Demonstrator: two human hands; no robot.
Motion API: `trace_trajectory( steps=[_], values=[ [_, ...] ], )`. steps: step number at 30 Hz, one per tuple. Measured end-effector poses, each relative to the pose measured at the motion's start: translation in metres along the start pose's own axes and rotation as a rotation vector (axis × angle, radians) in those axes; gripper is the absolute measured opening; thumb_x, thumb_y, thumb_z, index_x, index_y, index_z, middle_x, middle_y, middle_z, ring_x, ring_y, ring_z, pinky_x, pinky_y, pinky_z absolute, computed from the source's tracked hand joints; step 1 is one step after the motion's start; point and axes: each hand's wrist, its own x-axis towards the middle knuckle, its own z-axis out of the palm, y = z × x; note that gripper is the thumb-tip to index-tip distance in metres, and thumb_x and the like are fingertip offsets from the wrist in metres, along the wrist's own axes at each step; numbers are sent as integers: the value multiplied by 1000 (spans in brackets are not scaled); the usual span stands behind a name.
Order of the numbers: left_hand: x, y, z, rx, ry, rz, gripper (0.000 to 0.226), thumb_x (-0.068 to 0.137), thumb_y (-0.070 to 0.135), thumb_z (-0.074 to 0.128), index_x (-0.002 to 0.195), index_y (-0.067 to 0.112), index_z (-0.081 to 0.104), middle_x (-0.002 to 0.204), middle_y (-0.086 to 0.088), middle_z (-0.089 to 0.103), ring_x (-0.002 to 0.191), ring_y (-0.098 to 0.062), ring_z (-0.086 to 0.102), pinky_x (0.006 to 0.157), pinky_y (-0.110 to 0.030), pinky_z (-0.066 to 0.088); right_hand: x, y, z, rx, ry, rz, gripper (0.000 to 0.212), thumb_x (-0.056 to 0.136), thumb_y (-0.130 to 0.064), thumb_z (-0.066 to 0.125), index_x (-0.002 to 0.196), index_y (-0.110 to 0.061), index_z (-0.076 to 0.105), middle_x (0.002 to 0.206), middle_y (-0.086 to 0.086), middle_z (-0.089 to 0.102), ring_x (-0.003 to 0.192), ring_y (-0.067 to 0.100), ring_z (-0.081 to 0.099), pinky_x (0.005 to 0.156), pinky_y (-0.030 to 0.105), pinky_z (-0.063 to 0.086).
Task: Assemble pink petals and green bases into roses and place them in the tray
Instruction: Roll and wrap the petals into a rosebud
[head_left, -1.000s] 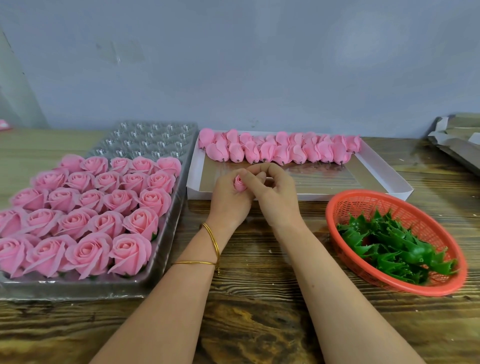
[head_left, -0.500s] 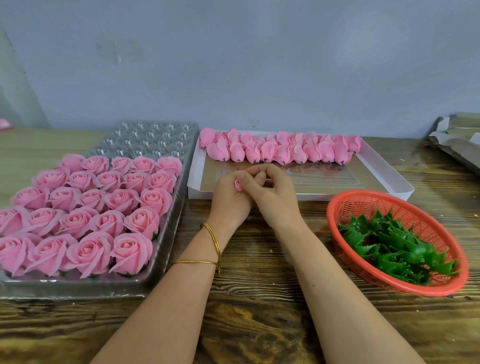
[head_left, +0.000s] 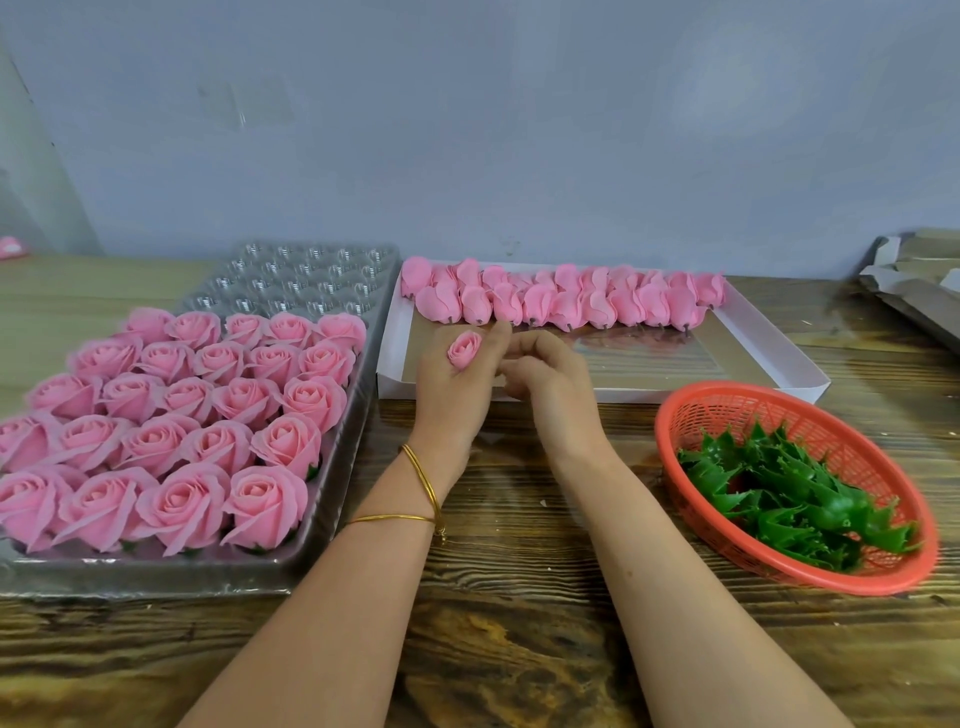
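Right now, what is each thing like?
pink bud, held in the left hand
right hand, fingers curled, beside the left hand
tray, front full of roses, back empty
white box, buds along its far side
basket, holds green bases

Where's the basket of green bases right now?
Head view, right side: the orange basket sits on the wooden table, just nearer than the white box, beside the right hand.
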Motion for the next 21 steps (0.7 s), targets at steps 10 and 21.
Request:
trace_trajectory(
  steps=[10,21],
  values=[
    [-3,11,1,-216,-63,-220,18,89,27,67,74,18,69,69,1,69,69,-9,68,56,-21,52,0,13,2,-247,-56,-136,33,70,3,75,90,-15,56,104,18,58,100,31,56,87,53,52],
    [0,11,-3,-176,-122,-221,38,90,30,65,56,16,54,78,-14,52,81,-17,60,72,-31,56,2,11,-7,-260,-175,-130,21,75,-5,79,94,-6,70,112,6,56,120,20,49,85,20,50]
  ],
)
